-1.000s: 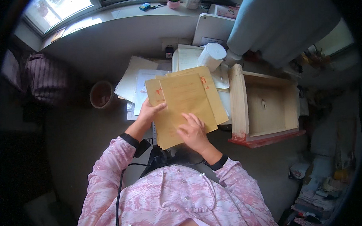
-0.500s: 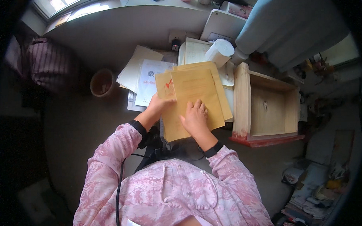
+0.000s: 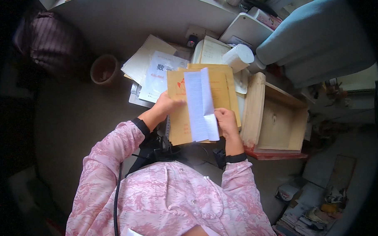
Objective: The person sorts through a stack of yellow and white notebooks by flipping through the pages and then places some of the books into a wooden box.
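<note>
Two bare hands meet over a stack of tan envelopes (image 3: 178, 116), at least two, exact count hidden. The left hand (image 3: 167, 105) grips the stack's left edge, thumb on top. The right hand (image 3: 226, 121) pinches the right edge of one creased, lined white sheet (image 3: 197, 113) atop the envelopes. One wooden drawer (image 3: 254, 111) stands to the right; one white cylinder (image 3: 238, 58) lies beyond.

Grey floor (image 3: 79, 122), brown bin (image 3: 95, 75) on it, papers (image 3: 147, 57) on hidden support
</note>
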